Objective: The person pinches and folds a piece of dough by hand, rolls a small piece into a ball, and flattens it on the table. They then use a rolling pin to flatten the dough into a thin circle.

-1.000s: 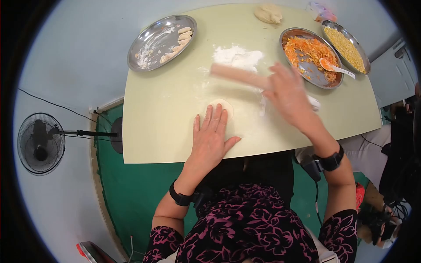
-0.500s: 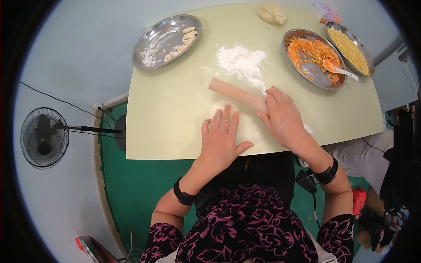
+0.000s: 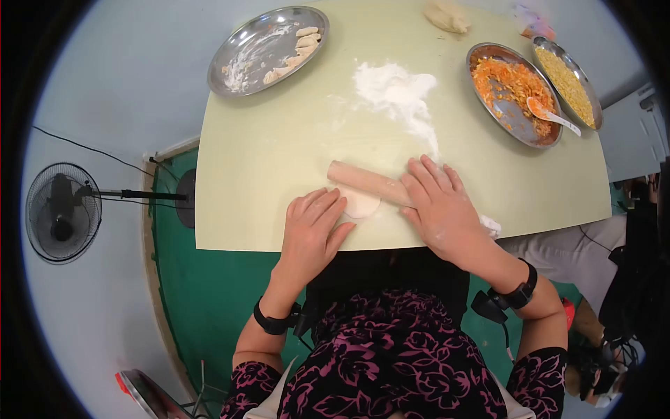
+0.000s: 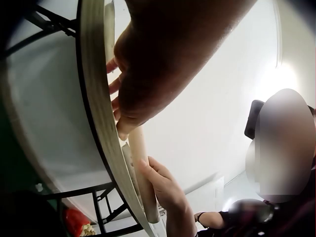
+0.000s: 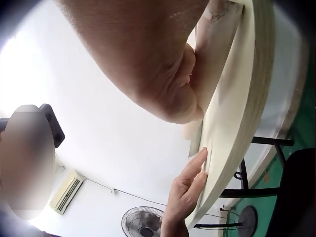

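Observation:
On the table a round dough wrapper [image 3: 361, 204] lies partly beneath a wooden rolling pin [image 3: 370, 180]. My right hand [image 3: 441, 206] holds the pin near its right end, thumb on the near side and fingers over the far side. At the wrapper's left edge rests my left hand [image 3: 312, 227], its fingers loosely bent and its thumb apart from the index finger. In the right wrist view the left hand [image 5: 185, 192] is low at the table edge. The left wrist view shows the right hand [image 4: 165, 185] against the pin [image 4: 140, 163].
White flour [image 3: 398, 91] is spread beyond the pin. A metal tray [image 3: 237, 59] with several dumplings stands far left. At right are a plate of orange filling [image 3: 513, 77] with a spoon [image 3: 551, 115], and a plate of yellow bits [image 3: 569, 84]. A dough lump [image 3: 447, 15] lies at the back.
The rolling pin came down from above the table, toward the body, onto the wrapper's far part. My left hand has drawn back from lying flat on the wrapper to its left edge.

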Demonstrator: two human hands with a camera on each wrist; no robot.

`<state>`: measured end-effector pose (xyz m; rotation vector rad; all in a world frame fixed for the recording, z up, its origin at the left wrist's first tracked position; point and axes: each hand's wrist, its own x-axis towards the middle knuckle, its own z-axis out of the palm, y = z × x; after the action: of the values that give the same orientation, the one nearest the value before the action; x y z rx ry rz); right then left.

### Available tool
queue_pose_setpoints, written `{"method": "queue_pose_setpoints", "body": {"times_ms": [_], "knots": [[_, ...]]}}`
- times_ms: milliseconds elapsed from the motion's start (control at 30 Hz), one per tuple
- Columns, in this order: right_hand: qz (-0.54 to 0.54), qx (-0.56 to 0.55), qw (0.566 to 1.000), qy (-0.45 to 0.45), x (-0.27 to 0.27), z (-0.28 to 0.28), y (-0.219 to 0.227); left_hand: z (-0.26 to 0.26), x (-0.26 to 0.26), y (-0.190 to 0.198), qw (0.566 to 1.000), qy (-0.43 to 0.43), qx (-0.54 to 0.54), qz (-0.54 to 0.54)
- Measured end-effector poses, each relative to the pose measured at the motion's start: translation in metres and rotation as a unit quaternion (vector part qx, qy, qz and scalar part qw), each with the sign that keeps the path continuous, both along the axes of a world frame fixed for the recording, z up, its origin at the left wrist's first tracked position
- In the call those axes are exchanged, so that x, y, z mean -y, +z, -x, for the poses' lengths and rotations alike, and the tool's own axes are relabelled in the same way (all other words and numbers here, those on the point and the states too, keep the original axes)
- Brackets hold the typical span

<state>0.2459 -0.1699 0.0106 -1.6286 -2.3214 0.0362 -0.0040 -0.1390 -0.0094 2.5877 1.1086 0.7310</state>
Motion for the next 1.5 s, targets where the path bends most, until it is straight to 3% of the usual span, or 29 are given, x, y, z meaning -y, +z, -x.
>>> {"method": "queue_pose_setpoints", "body": {"times_ms": [67,167,200,300,400,500,633,700,800,1000,1200,1300,1500], "knots": [[-0.029,0.062,0.998,0.0,-0.013,0.003,-0.006,0.002,0.0,-0.002,0.999,0.009,0.001,-0.033],[0.028,0.101,0.993,-0.052,-0.027,-0.007,-0.008,0.002,0.001,-0.005,0.999,0.009,0.024,-0.048],[0.104,0.054,0.993,-0.014,-0.02,0.002,0.003,0.002,-0.001,-0.006,0.998,0.009,0.036,-0.049],[0.076,0.025,0.991,0.106,0.015,0.02,0.005,0.007,0.001,-0.014,0.99,0.033,0.108,-0.08],[0.022,0.088,0.995,0.036,-0.002,0.014,0.003,0.005,0.001,-0.017,0.98,0.068,0.162,-0.088],[0.062,0.084,0.995,-0.001,-0.011,0.011,0.006,0.004,0.0,-0.017,0.984,0.062,0.14,-0.089],[0.07,0.036,0.987,0.138,0.026,0.028,0.012,0.009,0.002,-0.011,0.99,-0.002,0.118,-0.078],[0.053,0.039,0.993,0.095,0.017,0.022,0.007,0.011,0.001,-0.009,0.991,-0.058,0.104,-0.063],[0.043,0.029,0.997,0.049,-0.003,-0.001,0.006,0.003,0.002,-0.009,0.994,-0.074,0.057,-0.057],[-0.018,0.013,0.998,0.066,-0.016,-0.005,0.004,-0.019,0.015,0.007,0.997,-0.049,-0.035,-0.041],[-0.108,0.009,0.994,0.019,-0.033,-0.026,-0.002,-0.023,0.015,0.0,0.996,-0.08,0.04,-0.001],[-0.093,-0.038,0.995,-0.013,-0.023,-0.025,0.02,-0.033,0.009,0.011,0.997,0.032,0.009,-0.065],[-0.056,-0.028,0.998,-0.013,0.009,-0.017,0.003,-0.024,0.012,-0.001,0.996,0.007,-0.084,-0.037]]}}
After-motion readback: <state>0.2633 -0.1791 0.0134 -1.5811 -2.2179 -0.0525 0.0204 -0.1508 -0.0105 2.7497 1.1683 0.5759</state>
